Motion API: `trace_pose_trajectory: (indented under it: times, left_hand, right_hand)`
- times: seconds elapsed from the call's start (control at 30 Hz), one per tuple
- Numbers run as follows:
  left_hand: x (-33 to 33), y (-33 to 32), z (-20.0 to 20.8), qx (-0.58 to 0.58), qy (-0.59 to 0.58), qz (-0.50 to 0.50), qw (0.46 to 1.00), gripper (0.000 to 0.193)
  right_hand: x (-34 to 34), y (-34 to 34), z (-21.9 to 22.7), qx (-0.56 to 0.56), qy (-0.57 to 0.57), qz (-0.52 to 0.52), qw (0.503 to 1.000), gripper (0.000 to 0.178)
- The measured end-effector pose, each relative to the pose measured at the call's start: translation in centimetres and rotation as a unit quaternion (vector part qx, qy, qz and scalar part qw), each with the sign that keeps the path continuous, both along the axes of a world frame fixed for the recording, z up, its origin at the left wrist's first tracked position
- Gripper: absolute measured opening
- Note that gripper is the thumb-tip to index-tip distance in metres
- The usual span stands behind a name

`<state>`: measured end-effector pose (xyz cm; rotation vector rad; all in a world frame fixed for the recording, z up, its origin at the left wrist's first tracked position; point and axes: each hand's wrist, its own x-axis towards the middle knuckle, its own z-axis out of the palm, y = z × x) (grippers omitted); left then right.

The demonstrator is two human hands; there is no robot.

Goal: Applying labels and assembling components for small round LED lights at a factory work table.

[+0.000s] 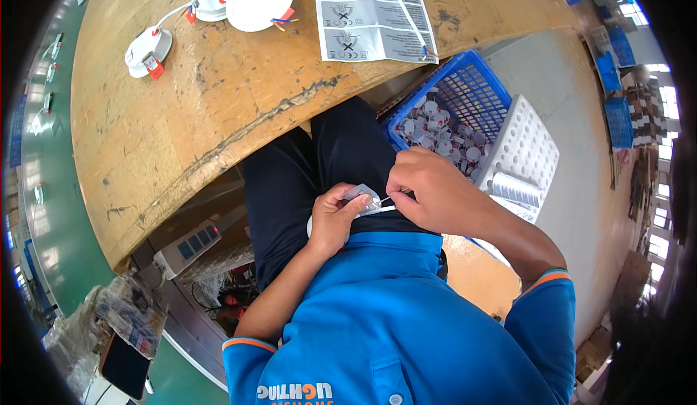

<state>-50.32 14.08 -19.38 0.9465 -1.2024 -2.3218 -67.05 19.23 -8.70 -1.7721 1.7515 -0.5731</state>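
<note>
Over my lap, my left hand [335, 215] is closed on a small white piece with a grey, shiny face [361, 193]. Its lower part is hidden by my fingers, and a white edge also shows beside the palm. My right hand [415, 185] is curled in a pinch just to the right, at the end of a thin white strand [385, 199] that runs across to the piece. A flat white strip [379, 209] lies below the strand. What exactly the right fingertips grip is partly hidden.
On the worn wooden table [196, 114] lie white round downlights [260, 0] with red clips, and a printed sheet [374, 23]. A blue crate [475, 78] of small lamp parts stands right of my legs, beside a perforated white foam tray [526, 140]. A power strip [190, 247] sits under the table.
</note>
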Motion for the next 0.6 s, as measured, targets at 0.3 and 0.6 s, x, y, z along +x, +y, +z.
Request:
trace_pose_trajectory:
  times: [0.3,0.6]
  left_hand:
    - [0.1,0.0,-0.2,0.008,0.004,0.004,1.000,0.004]
    - [0.1,0.0,-0.1,0.013,0.010,0.010,1.000,0.003]
  right_hand:
    - [0.4,1.2,-1.4,0.007,0.044,0.001,0.999,0.004]
    - [0.1,1.6,-1.9,-0.013,0.016,-0.030,0.999,0.003]
